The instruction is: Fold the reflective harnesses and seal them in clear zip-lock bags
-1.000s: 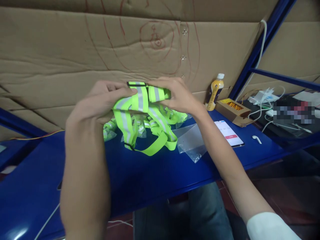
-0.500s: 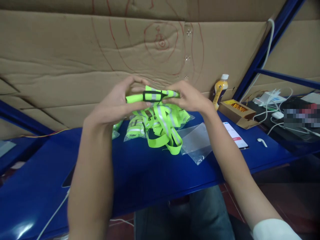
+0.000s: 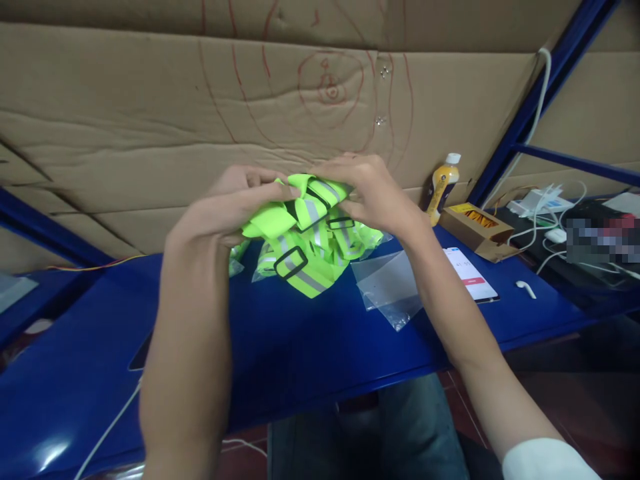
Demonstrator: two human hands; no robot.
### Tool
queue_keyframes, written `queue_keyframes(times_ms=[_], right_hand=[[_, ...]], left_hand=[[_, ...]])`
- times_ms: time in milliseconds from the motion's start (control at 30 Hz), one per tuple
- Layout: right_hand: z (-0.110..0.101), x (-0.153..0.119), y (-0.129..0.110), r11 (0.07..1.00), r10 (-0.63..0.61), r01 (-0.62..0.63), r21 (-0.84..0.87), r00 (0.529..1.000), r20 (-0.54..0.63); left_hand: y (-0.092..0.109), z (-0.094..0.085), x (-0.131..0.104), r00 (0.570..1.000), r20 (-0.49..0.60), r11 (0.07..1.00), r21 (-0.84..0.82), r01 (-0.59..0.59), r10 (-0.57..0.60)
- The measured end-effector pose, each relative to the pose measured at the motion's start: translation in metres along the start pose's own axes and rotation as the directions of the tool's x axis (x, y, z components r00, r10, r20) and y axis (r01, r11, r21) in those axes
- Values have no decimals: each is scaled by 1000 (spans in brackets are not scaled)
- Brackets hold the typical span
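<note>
Between both hands is a neon-yellow reflective strap (image 3: 313,208) with grey stripes and black buckles, bunched and partly folded. My left hand (image 3: 240,203) pinches its left part, thumb on the near side. My right hand (image 3: 363,187) grips the upper right end, with some fingers hidden behind the material. Lower down, a wide loop with a black slide buckle (image 3: 291,262) hangs over the table. Behind and below are more of the neon straps, some in clear bags (image 3: 265,263); where the held strap ends and the pile begins is hard to tell.
Clear plastic bags (image 3: 390,287) lie right of the straps on the blue table (image 3: 320,353). Farther right are a phone (image 3: 470,273), a white earbud (image 3: 525,289), a drink bottle (image 3: 443,187) and an open cardboard box (image 3: 477,230). A cardboard wall (image 3: 125,100) stands behind.
The compact strap held level between my hands has loosened into a bunch. A loop with a black buckle now hangs lower left. My hands stay at nearly the same height.
</note>
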State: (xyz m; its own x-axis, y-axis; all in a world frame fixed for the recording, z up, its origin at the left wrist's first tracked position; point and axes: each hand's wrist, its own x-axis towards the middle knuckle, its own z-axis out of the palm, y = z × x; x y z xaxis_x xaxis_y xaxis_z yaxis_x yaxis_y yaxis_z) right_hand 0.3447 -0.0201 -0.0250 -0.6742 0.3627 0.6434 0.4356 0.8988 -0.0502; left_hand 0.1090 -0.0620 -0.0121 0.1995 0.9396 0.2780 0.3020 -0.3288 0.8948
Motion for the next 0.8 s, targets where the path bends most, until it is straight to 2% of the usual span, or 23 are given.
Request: queue_keyframes(times_ms=[100,267,400,500,600,667,733,800], right_hand=[[-3,-4,8,989,-51,41,142,996,71],[-10,-9,22,934,-124,71,351,984,131],[-8,-10,24,922,-13,-23,386,996,89],[0,-11,26,915,-25,-30,402,991,130],[3,-11,28,900,-44,-47,434,980,196],[0,-11,27,901,-17,-59,430,985,170],[-5,-10,25,914,14,-53,402,995,98],[-8,-10,22,937,31,-33,348,999,12]], left_hand=[[1,3,-1,999,-33,999,50,14,-12],[-1,0,-2,985,61,973,159,-168,160],[1,1,-2,926,130,867,324,-377,355],[3,6,-3,884,167,807,361,-468,438],[3,9,-4,888,133,827,327,-458,440],[1,9,-4,912,106,887,212,-409,395],[-3,10,-2,954,76,956,12,-293,292],[-7,11,3,990,61,979,-169,-117,128]])
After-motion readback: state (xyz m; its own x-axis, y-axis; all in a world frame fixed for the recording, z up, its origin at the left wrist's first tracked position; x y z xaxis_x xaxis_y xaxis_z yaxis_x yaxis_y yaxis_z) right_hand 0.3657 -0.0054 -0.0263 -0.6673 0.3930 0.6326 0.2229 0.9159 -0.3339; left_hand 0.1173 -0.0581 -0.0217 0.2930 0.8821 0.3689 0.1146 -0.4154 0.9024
